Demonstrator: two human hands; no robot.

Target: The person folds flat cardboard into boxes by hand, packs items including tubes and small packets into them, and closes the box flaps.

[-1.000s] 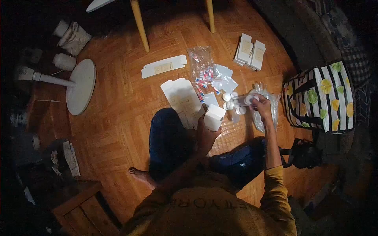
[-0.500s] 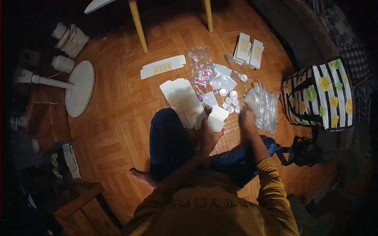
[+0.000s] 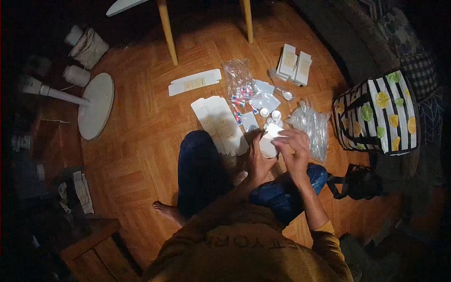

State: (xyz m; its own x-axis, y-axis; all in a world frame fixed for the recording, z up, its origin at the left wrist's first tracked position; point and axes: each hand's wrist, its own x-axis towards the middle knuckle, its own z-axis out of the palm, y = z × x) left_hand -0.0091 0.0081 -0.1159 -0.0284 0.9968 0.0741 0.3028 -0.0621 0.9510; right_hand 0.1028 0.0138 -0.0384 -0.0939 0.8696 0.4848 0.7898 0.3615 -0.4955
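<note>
A small white carton box (image 3: 268, 146) stands upright above my lap, with my left hand (image 3: 260, 164) wrapped round its side. My right hand (image 3: 297, 149) is bent over the box's top right, fingertips touching its flap; whether anything else lies under those fingers is hidden. Just beyond the box are several small round white tubs (image 3: 276, 114), partly covered by it. To their left lie small red, white and blue tubes (image 3: 238, 109) and a clear packet (image 3: 249, 121). Flattened white cartons (image 3: 217, 123) rest on the floor beside my left knee.
Another flat carton (image 3: 195, 82) lies farther off, near a clear bag (image 3: 236, 70). Filled-out white boxes (image 3: 300, 68) stand at the back right. Clear plastic sleeves (image 3: 310, 129) and a striped fruit-print bag (image 3: 380, 115) are on the right. A round white stand base (image 3: 96, 105) is left.
My right hand has moved left and up from beside the tubs and plastic sleeves to the box's top. My left hand, still gripping the box, has shifted slightly right.
</note>
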